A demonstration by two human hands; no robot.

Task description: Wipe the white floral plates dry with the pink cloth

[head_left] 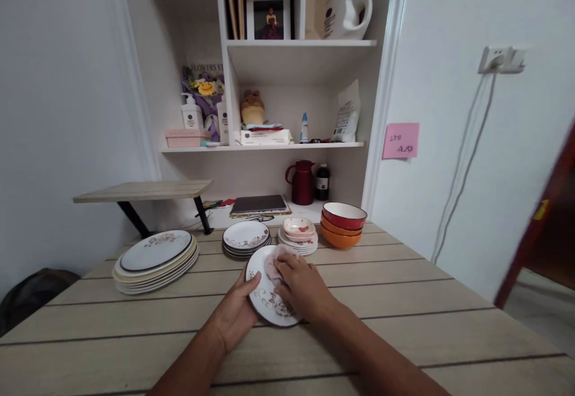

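My left hand [240, 312] grips the left rim of a white plate [267, 297] with a brown flower pattern, thumb on top and fingers beneath. The plate is tilted above the wooden table [179, 342]. Pressed against its upper face is a pale pink cloth [272, 264], bunched under the fingers of my right hand [300, 282]. Just behind the plate stands a stack of similar dark-rimmed plates [246, 237]. Small saucers with a heart-patterned dish [299, 228] on top sit to the right of that stack.
Large plates [155, 258] are stacked at the left, near a small raised wooden stand [144, 191]. Orange and red bowls [342, 228] are nested at the back right. Behind lie a dark laptop-like slab [258, 204] and a red jug [302, 183], under white shelves [265, 147].
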